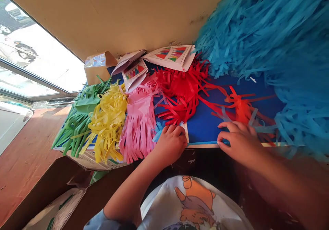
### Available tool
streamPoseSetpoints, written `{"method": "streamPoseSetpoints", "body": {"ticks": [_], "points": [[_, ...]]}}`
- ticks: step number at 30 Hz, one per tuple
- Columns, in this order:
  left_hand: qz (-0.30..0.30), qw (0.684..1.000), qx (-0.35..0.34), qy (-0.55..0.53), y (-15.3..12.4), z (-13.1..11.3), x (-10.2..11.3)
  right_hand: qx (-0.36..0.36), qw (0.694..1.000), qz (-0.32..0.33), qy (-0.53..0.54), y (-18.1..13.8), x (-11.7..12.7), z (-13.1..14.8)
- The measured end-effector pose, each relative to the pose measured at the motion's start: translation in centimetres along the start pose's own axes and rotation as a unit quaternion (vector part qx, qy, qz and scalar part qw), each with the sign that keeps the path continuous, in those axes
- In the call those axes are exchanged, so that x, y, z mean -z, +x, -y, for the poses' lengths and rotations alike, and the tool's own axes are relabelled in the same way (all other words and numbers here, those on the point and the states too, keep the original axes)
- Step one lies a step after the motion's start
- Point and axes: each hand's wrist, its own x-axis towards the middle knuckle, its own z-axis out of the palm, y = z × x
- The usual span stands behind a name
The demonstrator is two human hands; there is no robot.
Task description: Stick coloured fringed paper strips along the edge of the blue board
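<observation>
My left hand [171, 141] is closed at the front edge of the blue tabletop, fingers curled down over blue tissue paper. Its fringed end [158, 130] pokes out on the left side of that hand. A thin rolled blue strip [203, 143] runs along the table edge between my two hands. At its other end my right hand [239, 139] is curled, thumb and fingers round the strip. An orange-red tassel [241, 106] lies just beyond my right hand. Pink fringed paper [141, 120] and a red fringe heap [180, 89] lie beyond my left hand.
Yellow [109, 117] and green [87, 103] fringes lie at the left. A large blue fringe pile [257, 35] fills the right. Printed packets [172, 55] and a paper bag [99, 67] stand against the wall. An open cardboard box [48, 185] sits below left.
</observation>
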Motion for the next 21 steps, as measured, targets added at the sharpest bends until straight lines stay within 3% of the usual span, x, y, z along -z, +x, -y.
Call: {"method": "streamPoseSetpoints", "body": {"ticks": [8,12,16,21], "points": [[-0.031,0.993,-0.086,0.070,1.3,-2.7,-1.1,0.039,0.998,-0.004,-0.043,0.1,0.7,1.4],[-0.029,0.994,-0.084,0.070,1.6,-3.5,-1.9,0.065,0.997,-0.007,-0.027,0.0,0.4,2.1],[-0.024,0.995,-0.074,0.058,1.1,-3.0,-2.1,0.065,0.998,-0.010,0.013,-0.1,-0.1,1.9],[-0.041,0.998,-0.049,0.019,-0.3,-1.2,-2.3,0.051,0.996,-0.020,0.067,-0.5,-0.8,-0.3]]}}
